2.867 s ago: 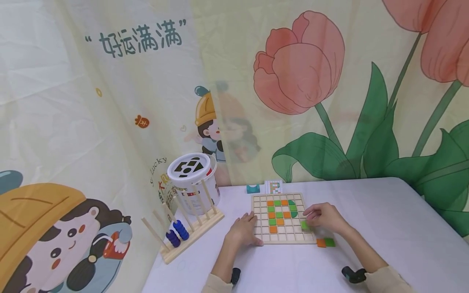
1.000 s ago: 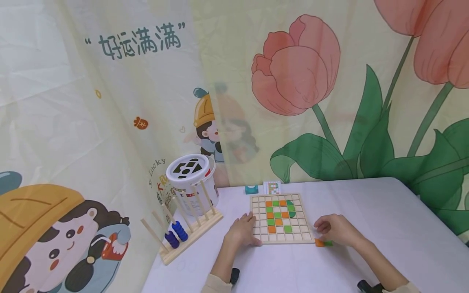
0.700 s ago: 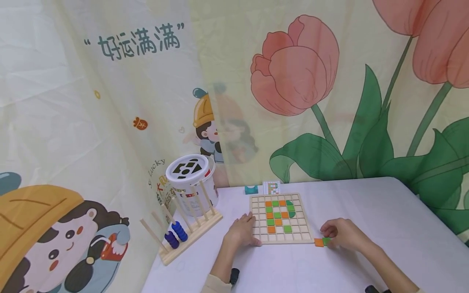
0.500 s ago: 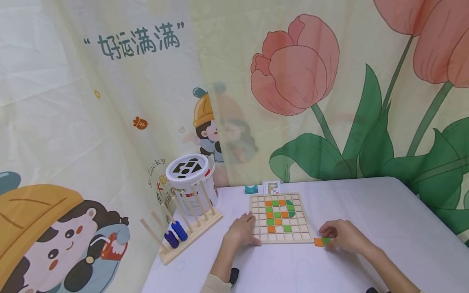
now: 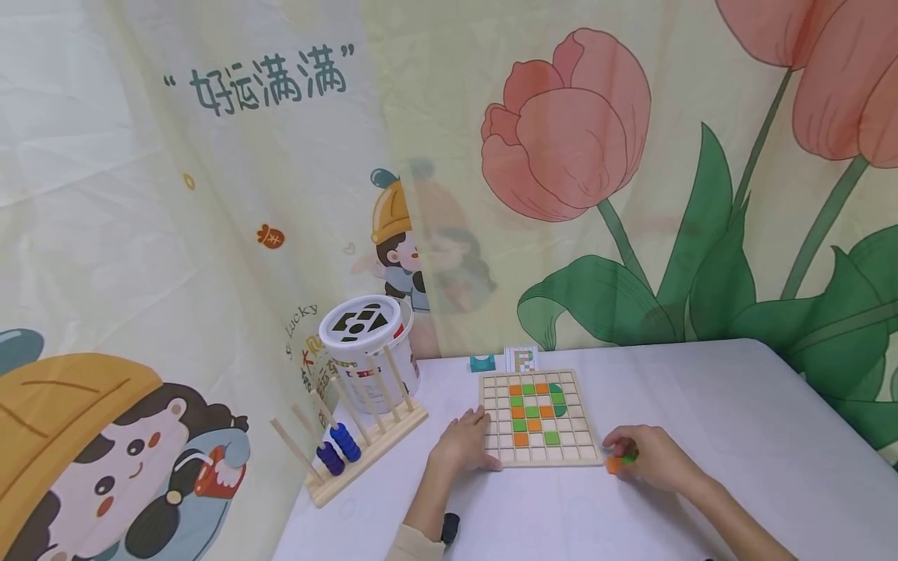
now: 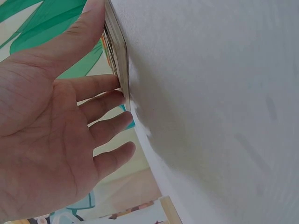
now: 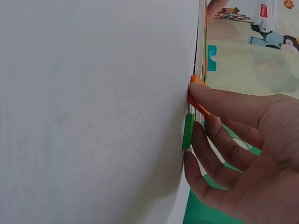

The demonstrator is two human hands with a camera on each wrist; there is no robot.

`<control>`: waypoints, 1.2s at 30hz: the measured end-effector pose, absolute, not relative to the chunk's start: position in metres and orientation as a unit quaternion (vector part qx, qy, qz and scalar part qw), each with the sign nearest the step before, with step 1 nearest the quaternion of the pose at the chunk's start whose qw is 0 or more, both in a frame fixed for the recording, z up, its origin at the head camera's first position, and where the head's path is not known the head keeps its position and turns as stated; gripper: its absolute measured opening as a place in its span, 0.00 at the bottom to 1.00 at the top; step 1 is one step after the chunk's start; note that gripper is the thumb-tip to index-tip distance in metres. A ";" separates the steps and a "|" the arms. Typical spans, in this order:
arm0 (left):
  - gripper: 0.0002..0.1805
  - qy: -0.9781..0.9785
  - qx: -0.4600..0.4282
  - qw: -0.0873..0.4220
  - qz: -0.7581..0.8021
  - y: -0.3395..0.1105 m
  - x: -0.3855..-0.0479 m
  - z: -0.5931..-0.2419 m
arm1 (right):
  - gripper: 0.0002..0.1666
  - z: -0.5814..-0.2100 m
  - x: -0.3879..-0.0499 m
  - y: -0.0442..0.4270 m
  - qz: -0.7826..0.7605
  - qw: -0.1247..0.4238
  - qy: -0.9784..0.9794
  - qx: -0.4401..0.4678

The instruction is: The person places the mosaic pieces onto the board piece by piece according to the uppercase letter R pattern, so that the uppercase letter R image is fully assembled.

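A wooden grid board lies on the table, with orange, green and dark green tiles in some cells, forming a letter-like pattern. My left hand rests at the board's left edge; in the left wrist view its thumb and fingertips are spread along that edge, not curled. Just off the board's lower right corner, my right hand pinches an orange square tile, tilted up, with the thumb on it. A green square tile stays beside the other fingers of that hand, on the table.
Behind the board are a card with a coloured pattern and a small teal piece. To the left stand a wooden peg rack with blue beads and a white lidded bucket. A printed curtain hangs behind the table.
A green tile earlier in my right hand now sits in a lower cell of the board. That hand went right to the loose tiles, then shifted left onto the orange one. The left hand stayed.
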State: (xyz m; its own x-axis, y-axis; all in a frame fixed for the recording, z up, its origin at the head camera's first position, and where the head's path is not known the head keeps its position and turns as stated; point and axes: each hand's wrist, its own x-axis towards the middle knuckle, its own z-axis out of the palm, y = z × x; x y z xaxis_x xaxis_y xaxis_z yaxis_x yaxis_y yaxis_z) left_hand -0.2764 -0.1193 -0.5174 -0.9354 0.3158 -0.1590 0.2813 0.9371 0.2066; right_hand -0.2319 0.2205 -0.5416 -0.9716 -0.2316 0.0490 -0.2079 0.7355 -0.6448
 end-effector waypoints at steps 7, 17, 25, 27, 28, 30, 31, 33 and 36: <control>0.52 0.979 0.151 0.097 0.092 -0.119 -0.274 -0.515 | 0.25 -0.538 -0.232 0.229 -0.343 0.033 0.929 -0.132; 0.52 0.980 0.144 0.099 0.091 -0.119 -0.276 -0.516 | 0.24 -0.529 -0.232 0.240 -0.337 0.056 0.935 -0.090; 0.52 0.980 0.151 0.098 0.088 -0.119 -0.275 -0.516 | 0.21 -0.527 -0.237 0.246 -0.348 0.046 0.934 -0.064; 0.53 0.980 0.148 0.098 0.085 -0.120 -0.275 -0.515 | 0.20 -0.526 -0.239 0.244 -0.359 0.034 0.930 -0.068; 0.53 0.981 0.147 0.098 0.084 -0.120 -0.275 -0.515 | 0.19 -0.525 -0.241 0.243 -0.365 0.029 0.928 -0.068; 0.53 0.981 0.146 0.100 0.082 -0.121 -0.275 -0.515 | 0.19 -0.524 -0.244 0.238 -0.373 0.023 0.925 -0.067; 0.53 0.981 0.147 0.099 0.082 -0.121 -0.275 -0.515 | 0.18 -0.524 -0.245 0.236 -0.375 0.023 0.925 -0.063; 0.53 0.980 0.150 0.098 0.085 -0.121 -0.274 -0.515 | 0.19 -0.523 -0.249 0.229 -0.386 0.026 0.920 -0.056; 0.53 0.980 0.152 0.095 0.089 -0.120 -0.274 -0.516 | 0.22 -0.523 -0.254 0.217 -0.402 0.027 0.914 -0.044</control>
